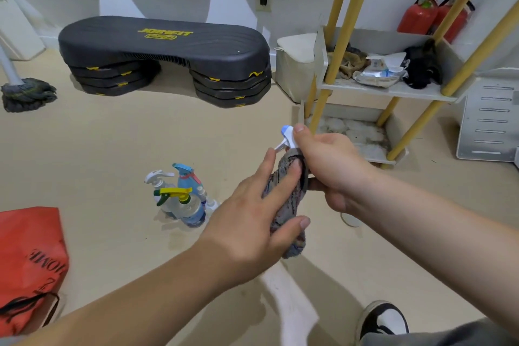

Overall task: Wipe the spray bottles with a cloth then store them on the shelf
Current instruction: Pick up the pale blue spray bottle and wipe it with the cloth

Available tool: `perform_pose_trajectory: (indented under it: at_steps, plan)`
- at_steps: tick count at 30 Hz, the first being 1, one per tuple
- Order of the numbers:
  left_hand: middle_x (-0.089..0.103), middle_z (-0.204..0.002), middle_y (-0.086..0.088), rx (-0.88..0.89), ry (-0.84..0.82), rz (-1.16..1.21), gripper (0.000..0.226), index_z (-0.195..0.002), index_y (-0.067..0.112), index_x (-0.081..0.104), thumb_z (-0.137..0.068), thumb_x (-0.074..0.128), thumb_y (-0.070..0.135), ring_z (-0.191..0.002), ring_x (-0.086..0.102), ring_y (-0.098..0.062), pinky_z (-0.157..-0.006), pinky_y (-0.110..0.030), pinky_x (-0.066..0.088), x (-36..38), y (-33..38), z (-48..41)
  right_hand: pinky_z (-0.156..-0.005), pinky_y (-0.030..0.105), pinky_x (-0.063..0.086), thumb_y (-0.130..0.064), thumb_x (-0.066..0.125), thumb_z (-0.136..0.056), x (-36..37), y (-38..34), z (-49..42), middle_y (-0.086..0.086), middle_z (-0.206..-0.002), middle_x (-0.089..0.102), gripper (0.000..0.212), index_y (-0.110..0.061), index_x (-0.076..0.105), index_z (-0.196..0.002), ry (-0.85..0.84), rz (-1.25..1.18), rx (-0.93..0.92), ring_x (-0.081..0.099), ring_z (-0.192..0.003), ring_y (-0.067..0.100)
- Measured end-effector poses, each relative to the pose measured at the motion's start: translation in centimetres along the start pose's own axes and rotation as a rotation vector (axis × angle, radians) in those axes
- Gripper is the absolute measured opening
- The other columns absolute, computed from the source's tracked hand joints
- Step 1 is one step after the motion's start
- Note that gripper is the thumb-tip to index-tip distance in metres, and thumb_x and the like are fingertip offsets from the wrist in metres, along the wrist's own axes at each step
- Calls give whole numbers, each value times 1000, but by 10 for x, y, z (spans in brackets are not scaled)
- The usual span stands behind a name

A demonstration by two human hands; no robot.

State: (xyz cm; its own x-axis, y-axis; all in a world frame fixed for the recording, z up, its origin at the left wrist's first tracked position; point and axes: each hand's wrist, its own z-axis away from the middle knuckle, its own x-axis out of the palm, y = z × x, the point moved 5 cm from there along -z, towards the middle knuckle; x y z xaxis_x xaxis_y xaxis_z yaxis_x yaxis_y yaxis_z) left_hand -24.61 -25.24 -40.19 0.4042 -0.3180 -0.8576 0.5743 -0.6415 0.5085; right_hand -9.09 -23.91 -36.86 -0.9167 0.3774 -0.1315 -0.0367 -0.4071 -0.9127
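Beige matte floor (106, 146), white wall behind. Black ribbed step platform (165, 48) reads "JOINFIT PRO" in yellow, with three risers stacked under each end. Two red fire extinguishers (421, 14) stand behind the yellow-poled shelf (393, 90). Red fabric bag (28, 255) at left; its black lettering is only partly readable.

Clustered bottles (182, 202) on the floor: at least four, touching, with white, blue and yellow-green triggers and clear plastic bodies.

Held spray bottle (288, 136): white-and-blue nozzle shows, body hidden. Right hand (328, 166) curls round its neck. Left hand (252, 222) clamps a grey fuzzy cloth (289, 205) around it. Hands close together in mid-air, near the shelf.

Spray bottle (287, 136) body under cloth (290, 209)
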Motion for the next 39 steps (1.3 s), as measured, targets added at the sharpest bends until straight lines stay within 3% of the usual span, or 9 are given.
perform_pose_trajectory:
  at_steps: [3, 5, 8, 11, 18, 24, 28, 33, 39]
  plan:
    - [32, -167, 6, -34, 136, 81, 68, -163, 42, 24, -98, 25, 62, -148, 36, -17, -115, -31, 37, -3, -5, -4, -65, 35, 66, -46, 51, -105, 0, -4, 2, 14, -82, 69, 59, 12, 64, -106, -1, 1, -57, 66, -69, 23]
    - [60, -128, 9, -72, 188, 169, 47, -136, 32, 55, -104, 28, 55, -121, 55, -16, -98, -32, 44, -8, -13, -9, -76, 45, 66, -46, 51, -105, 0, -8, 3, 14, -79, 62, 62, 16, 58, -103, -5, 22, -109, 61, -67, 25]
    - [67, -91, 15, -219, 123, 517, 36, -93, 32, 61, -112, 34, 46, -91, 62, -6, -81, -30, 46, -9, -21, -14, -91, 67, 53, -55, 54, -95, 5, -12, 8, 7, -80, 48, 69, 14, 52, -93, -40, 83, -178, 48, -73, 24]
    - [80, -95, 4, -514, 41, 908, 45, -97, 19, 73, -112, 39, 44, -94, 74, -14, -81, -25, 55, -12, -29, -19, -96, 64, 51, -55, 54, -98, 11, -8, 11, 11, -78, 56, 64, 9, 60, -93, -94, 94, -206, 53, -73, 24]
    - [59, -116, 16, -80, 166, 287, 33, -127, 38, 53, -98, 44, 53, -114, 54, -6, -94, -31, 46, -9, 13, 1, -68, 32, 50, -47, 49, -105, 10, -5, 5, 7, -66, 58, 56, 2, 60, -83, -84, 124, -185, 52, -63, 19]
    - [76, -111, 13, -381, -35, 744, 36, -119, 30, 68, -110, 39, 50, -103, 70, -2, -89, -30, 54, 3, -43, -9, -83, 46, 63, -45, 52, -105, 0, -7, -2, 5, -75, 66, 55, 8, 67, -96, -27, 95, -183, 61, -70, 18]
    - [81, -92, 4, -709, 147, 985, 47, -102, 20, 77, -110, 39, 48, -81, 75, -9, -66, -25, 53, -4, -56, -7, -75, 38, 65, -44, 50, -106, -7, -8, -1, 7, -84, 71, 48, -3, 74, -99, -42, 53, -131, 68, -72, 11]
    - [78, -108, 10, -296, 247, 777, 31, -118, 32, 69, -110, 44, 49, -105, 72, -9, -93, -38, 58, -36, -22, -15, -88, 46, 63, -46, 50, -107, 9, -7, 10, 14, -102, 79, 49, -5, 76, -104, -313, 165, -152, 75, -99, 27]
    - [74, -94, 7, -269, 328, 626, 20, -107, 28, 64, -107, 50, 41, -91, 71, -15, -81, -41, 57, -48, -24, -19, -99, 46, 58, -58, 42, -105, 19, -9, 11, 10, -117, 77, 57, -13, 73, -121, -397, 14, -20, 73, -107, 25]
